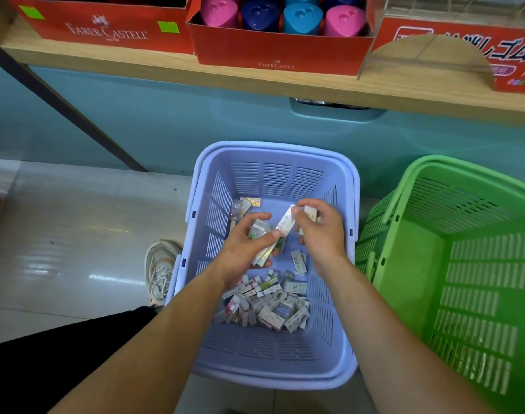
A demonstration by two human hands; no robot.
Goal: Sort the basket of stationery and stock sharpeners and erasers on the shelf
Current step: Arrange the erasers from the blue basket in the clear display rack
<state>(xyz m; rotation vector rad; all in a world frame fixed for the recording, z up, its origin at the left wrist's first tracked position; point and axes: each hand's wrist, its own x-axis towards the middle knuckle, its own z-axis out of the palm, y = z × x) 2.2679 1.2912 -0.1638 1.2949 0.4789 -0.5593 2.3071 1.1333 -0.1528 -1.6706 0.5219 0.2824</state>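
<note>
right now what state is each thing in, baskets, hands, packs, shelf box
lilac slotted plastic basket: on floor, handles down, holds packs
heap of small eraser packs: loose at basket's near end
left hand: grips a bunch of small packs
right hand: pinches long white pack at its top end
green slotted plastic basket: on floor, right of lilac one
red cardboard display box: open on wooden shelf, filled with pink and blue sharpeners

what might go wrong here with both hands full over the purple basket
The left hand holds several small packs at once; one may slip into the purple basket. The long pack is only pinched at its end by the right hand, which also holds a small eraser, so it could drop.
</note>
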